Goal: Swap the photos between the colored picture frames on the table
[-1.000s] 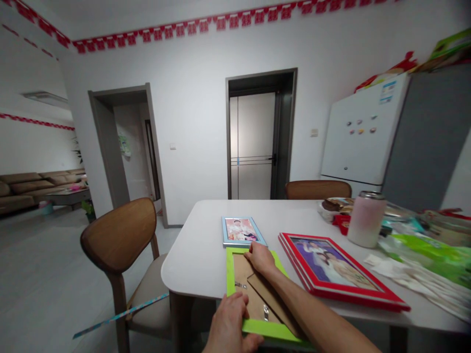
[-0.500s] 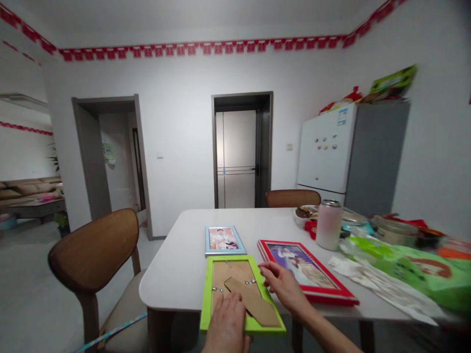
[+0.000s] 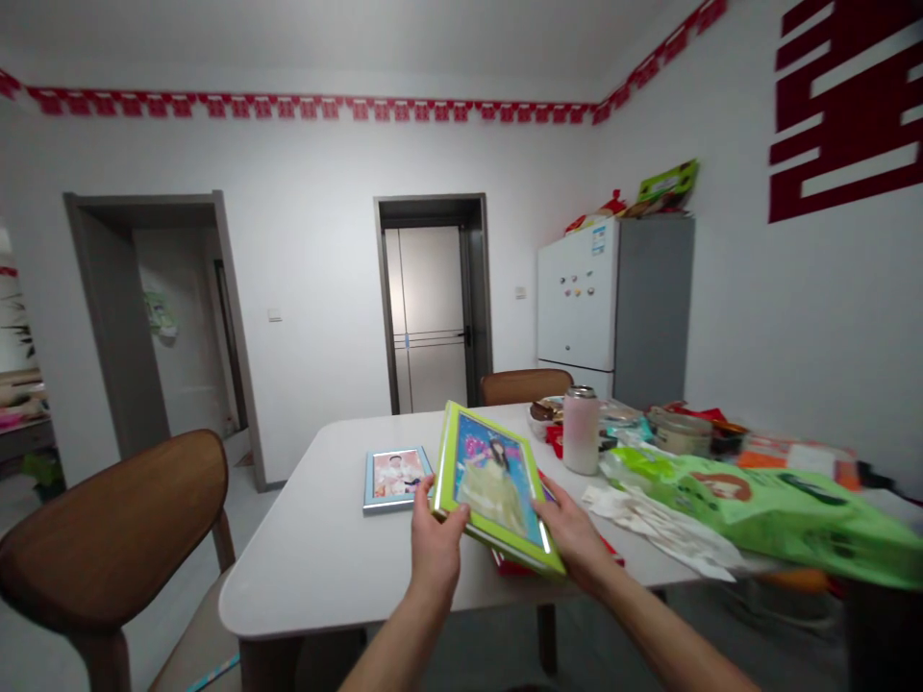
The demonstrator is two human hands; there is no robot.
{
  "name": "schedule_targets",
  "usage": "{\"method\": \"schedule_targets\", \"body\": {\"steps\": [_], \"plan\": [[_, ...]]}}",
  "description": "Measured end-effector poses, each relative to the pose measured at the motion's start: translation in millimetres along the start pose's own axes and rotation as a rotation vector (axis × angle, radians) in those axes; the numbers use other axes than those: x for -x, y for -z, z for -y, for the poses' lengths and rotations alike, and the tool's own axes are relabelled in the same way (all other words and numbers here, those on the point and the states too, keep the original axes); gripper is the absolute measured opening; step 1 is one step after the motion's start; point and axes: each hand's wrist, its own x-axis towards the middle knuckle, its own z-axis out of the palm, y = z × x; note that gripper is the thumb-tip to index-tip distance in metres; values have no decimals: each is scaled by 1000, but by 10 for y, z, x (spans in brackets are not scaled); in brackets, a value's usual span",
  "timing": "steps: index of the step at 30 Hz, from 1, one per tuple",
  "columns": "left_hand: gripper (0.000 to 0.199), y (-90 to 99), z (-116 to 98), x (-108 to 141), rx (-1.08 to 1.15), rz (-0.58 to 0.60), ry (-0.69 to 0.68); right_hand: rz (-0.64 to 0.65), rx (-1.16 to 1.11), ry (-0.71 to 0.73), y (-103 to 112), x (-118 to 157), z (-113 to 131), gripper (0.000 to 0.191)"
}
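Note:
Between my two hands a lime-green picture frame [image 3: 497, 481] is held up off the table, tilted, its photo side towards me. The photo shows a figure in a pale yellow dress on a blue ground. My left hand [image 3: 437, 538] grips the lower left edge, thumb on the front. My right hand [image 3: 573, 533] holds the right edge. Behind and below it, a red picture frame [image 3: 513, 565] lies on the table, mostly covered by the green one. Left of my hands a light-blue picture frame [image 3: 395, 478] lies face up, its right side partly hidden.
The white table [image 3: 310, 548] has a pink tumbler [image 3: 581, 431], a crumpled white cloth [image 3: 663, 529] and a green plastic bag [image 3: 779, 509] on its right side. Brown chairs stand at the left [image 3: 122, 529] and at the far side [image 3: 526, 386]. A fridge [image 3: 577, 298] stands behind.
The green frame has been lifted off the table and turned from its brown backing to its photo side. Both hands now grip its edges. The view has swung right.

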Motion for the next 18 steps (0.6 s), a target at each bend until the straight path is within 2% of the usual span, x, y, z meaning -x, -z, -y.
{"method": "schedule_targets", "body": {"steps": [1, 3, 5, 7, 11, 14, 16, 18], "plan": [[46, -48, 87, -49, -46, 50, 47, -43, 104, -46, 191, -166, -50, 55], [42, -162, 292, -106, -103, 115, 98, -44, 351, -79, 490, -439, -164, 51], [41, -275, 498, -112, -151, 135, 114, -34, 452, -88, 653, -613, -286, 49], [42, -348, 660, -91, -224, 132, 126, -23, 513, -85, 703, -697, -402, 46], [46, -313, 788, -67, -396, 102, 131, -4, 645, -56, 674, -735, -531, 41], [50, -152, 767, -98, -503, 97, 137, -9, 735, -9, 599, -720, -448, 41], [51, 16, 734, -132, -574, 86, 143, -15, 769, 76, 438, -685, -310, 44], [51, 228, 700, -163, -651, 65, 151, 18, 773, 207, 129, -619, -151, 45]]}}
